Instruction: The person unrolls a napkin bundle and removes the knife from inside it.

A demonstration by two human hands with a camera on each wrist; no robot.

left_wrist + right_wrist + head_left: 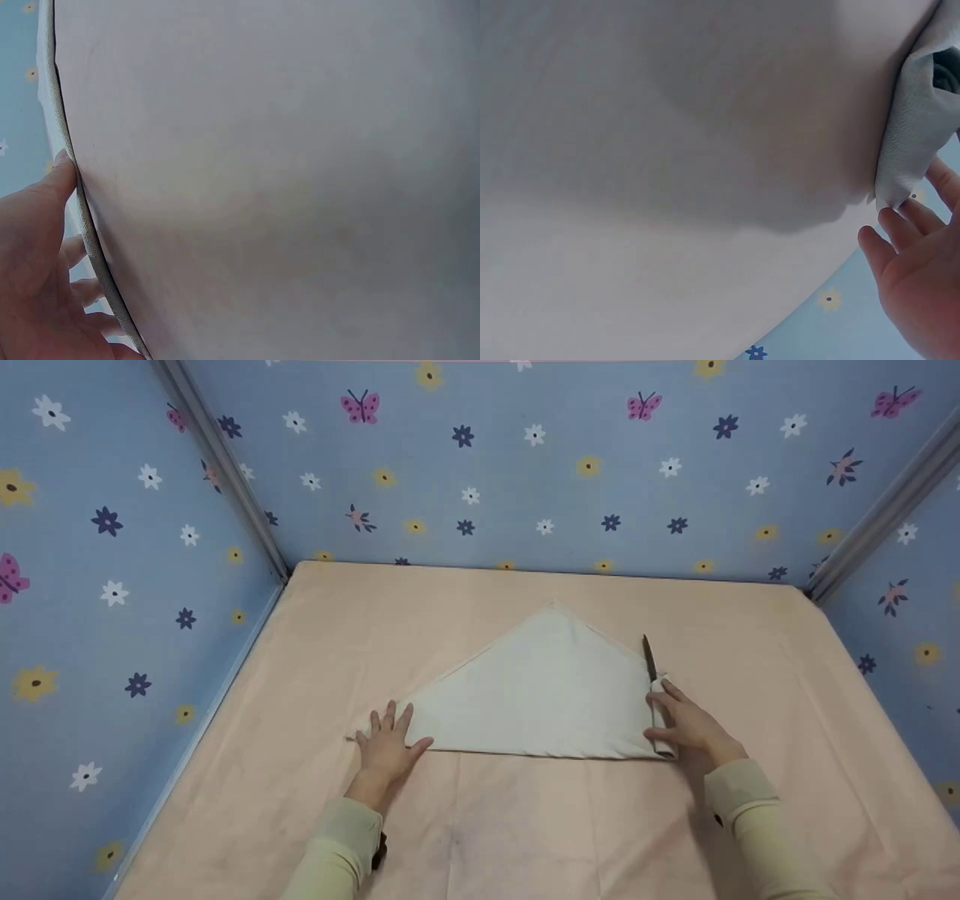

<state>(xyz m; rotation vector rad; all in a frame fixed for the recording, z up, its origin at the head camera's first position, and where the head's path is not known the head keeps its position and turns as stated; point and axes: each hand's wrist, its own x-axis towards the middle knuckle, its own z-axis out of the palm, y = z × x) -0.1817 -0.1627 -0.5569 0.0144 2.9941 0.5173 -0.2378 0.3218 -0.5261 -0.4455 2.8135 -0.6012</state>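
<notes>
A pale, whitish cloth (pixel 517 697) lies folded into a broad triangle, its peak away from me and a long straight edge towards me. My left hand (pixel 386 742) rests with spread fingers on its left corner. In the left wrist view the thumb (pixel 64 169) lies at the cloth's near edge (pixel 94 247). On the right, the cloth's end is rolled around a slim dark pointed object (pixel 649 656), whose tip sticks out at the far end. My right hand (pixel 694 724) holds this roll (pixel 661 727) from its right side. The right wrist view shows something dark inside the roll (pixel 915 120).
A peach-coloured sheet (pixel 525 825) covers the table. Blue panels with flowers and butterflies (pixel 495 465) stand behind it and on both sides. Grey metal posts (pixel 225 472) mark the back corners.
</notes>
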